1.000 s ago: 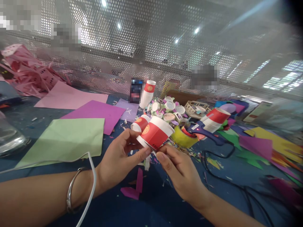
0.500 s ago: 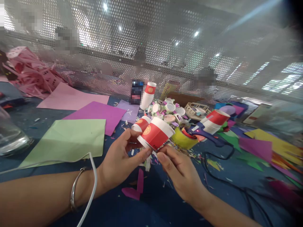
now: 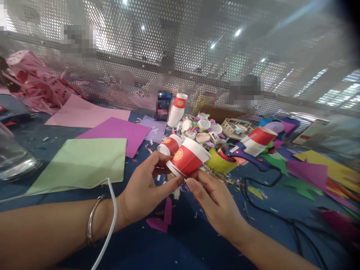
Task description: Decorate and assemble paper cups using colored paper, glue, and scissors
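I am holding a red and white paper cup [image 3: 188, 159] just left of the frame's centre, tilted with its open rim pointing to the upper right. My left hand [image 3: 146, 189] is pinching the cup's base end between thumb and forefinger, and my right hand [image 3: 215, 200] is closing its fingertips on the lower edge of the same cup from the right. A second red cup [image 3: 169, 144] is lying on its side just behind it, almost touching.

To the right of my grip, a yellow tape roll [image 3: 221, 163] is sitting close by, and a blue glue gun [image 3: 249, 157] is lying beyond it with its black cord [image 3: 270, 213] looping toward the lower right. The green paper sheet [image 3: 80, 163] is spreading out at left, its near edge close to my left wrist, where a white cable [image 3: 108, 221] is crossing. The blue table [image 3: 180, 243] below my hands is lying open apart from a magenta paper scrap [image 3: 161, 221].
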`<state>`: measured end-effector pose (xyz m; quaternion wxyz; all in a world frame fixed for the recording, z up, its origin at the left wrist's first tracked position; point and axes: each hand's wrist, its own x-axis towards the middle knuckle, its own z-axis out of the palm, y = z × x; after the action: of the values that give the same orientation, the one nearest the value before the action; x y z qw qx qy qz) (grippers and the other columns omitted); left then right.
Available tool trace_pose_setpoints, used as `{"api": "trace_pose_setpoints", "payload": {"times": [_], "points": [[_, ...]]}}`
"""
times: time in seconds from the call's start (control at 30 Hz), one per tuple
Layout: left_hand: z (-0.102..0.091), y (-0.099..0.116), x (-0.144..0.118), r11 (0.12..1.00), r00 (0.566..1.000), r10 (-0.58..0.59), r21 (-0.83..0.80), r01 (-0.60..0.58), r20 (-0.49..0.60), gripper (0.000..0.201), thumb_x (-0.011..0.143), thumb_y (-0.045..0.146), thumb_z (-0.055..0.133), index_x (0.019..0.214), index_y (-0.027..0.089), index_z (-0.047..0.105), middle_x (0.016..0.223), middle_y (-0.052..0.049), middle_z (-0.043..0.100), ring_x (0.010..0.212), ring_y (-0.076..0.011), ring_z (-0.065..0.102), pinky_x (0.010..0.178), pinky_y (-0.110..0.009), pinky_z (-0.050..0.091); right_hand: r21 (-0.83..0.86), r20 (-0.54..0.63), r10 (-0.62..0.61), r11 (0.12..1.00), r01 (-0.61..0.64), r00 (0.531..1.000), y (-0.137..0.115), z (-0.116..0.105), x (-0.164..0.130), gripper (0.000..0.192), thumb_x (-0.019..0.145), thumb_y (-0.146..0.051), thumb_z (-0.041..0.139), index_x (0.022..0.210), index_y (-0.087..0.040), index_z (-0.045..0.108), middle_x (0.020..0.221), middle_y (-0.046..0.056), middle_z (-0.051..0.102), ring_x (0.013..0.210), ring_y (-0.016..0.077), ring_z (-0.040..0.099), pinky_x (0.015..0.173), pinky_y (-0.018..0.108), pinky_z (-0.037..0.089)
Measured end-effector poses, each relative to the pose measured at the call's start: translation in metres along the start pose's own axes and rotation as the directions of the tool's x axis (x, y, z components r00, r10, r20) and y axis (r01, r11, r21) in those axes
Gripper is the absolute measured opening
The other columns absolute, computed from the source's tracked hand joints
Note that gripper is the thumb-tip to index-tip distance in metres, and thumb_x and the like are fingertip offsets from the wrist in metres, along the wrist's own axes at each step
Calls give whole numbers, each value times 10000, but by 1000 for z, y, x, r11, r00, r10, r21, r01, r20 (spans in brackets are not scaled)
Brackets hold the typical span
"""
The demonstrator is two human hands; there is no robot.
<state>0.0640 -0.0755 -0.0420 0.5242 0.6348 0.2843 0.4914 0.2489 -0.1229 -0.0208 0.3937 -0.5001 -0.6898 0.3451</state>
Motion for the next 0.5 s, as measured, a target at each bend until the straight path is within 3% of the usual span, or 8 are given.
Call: {"api": "trace_pose_setpoints", "payload": {"times": [0.33,0.5], "points": [[2,3,-3,995,995,-98,38,97,33,358,825,330,787,1072,188,570,1116,-90,679,978,-214,665,868,-352,553,-121,-31,-36,992,32,999,1,-4,0,364,1038,-448,477,771,-213,547,584,-57,413,536,110,390,533,252,328],[1,2,-1,993,994,-107,-55,108,35,419,835,296,772,1159,183,532,1162,-96,648,1037,-220,661,904,-354,550,-15,-71,29,999,-31,997,6,-5,2,385,1020,-497,499,759,-215,513,594,-64,373,517,102,342,491,249,291]]}}
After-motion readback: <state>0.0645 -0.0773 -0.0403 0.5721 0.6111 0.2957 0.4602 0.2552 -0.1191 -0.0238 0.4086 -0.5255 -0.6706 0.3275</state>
